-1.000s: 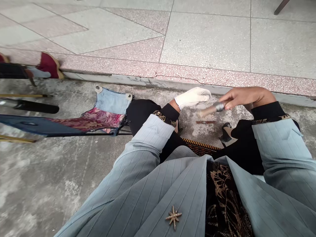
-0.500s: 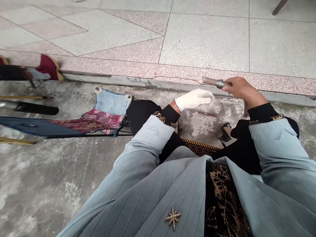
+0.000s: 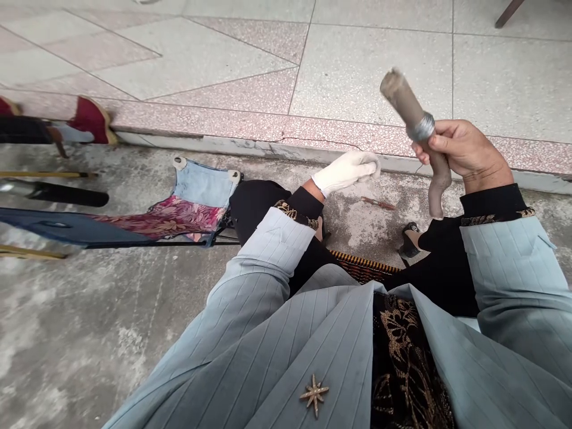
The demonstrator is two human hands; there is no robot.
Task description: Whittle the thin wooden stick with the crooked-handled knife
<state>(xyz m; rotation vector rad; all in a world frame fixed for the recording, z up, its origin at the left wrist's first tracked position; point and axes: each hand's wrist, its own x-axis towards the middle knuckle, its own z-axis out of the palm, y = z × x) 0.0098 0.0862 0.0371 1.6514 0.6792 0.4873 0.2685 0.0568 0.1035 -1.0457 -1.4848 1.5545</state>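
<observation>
My right hand (image 3: 473, 149), bare, is closed round a crooked wooden stick (image 3: 404, 104). The stick's thick end points up and away, and its thinner, bent end (image 3: 440, 182) comes out below the fingers. Silvery wire (image 3: 421, 126) is wound in a band round the stick, just beside my thumb. My left hand (image 3: 348, 171) wears a white knitted glove and hangs low over the concrete with its fingers curled together. What it holds, if anything, I cannot make out. Between my feet lies a slim reddish tool (image 3: 378, 203), perhaps pliers, touched by neither hand.
A raised tiled step (image 3: 370, 71) runs along the front, its edge just beyond my hands. To the left stretches a folding seat with blue and floral cloth (image 3: 192, 190). Another person's red shoe (image 3: 92, 121) is at far left. A woven seat (image 3: 364, 268) is under me.
My right hand has raised and turned the stick, so its thick end now points up instead of left, and its bent lower end shows. My left hand has shifted only slightly.
</observation>
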